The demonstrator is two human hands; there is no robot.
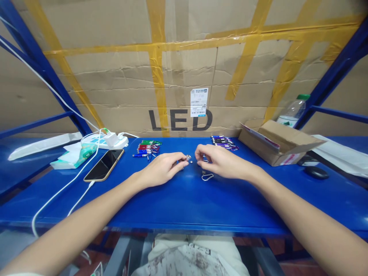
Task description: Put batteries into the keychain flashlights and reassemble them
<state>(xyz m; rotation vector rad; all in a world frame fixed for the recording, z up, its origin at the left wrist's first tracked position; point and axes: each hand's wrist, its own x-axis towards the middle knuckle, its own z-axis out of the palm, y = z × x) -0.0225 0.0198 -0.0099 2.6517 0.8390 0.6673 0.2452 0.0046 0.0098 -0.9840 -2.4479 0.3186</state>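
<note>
My left hand (163, 167) rests on the blue table (184, 199), fingers pinched around a small silver metal part (188, 157). My right hand (220, 161) sits just to the right, fingers curled over a small blue keychain piece (204, 158) that is mostly hidden. A silver carabiner clip (207, 176) lies on the table just below my right hand. A pile of coloured keychain flashlights (147, 148) lies behind my left hand. Another pile of dark ones (224, 142) lies behind my right hand.
A phone (104, 165) on a white cable lies at the left, beside a tissue pack (74, 157) and a white power strip (110, 140). An open cardboard box (276, 145), a plastic bottle (291, 111) and a black mouse (316, 172) are at the right. A cardboard wall stands behind.
</note>
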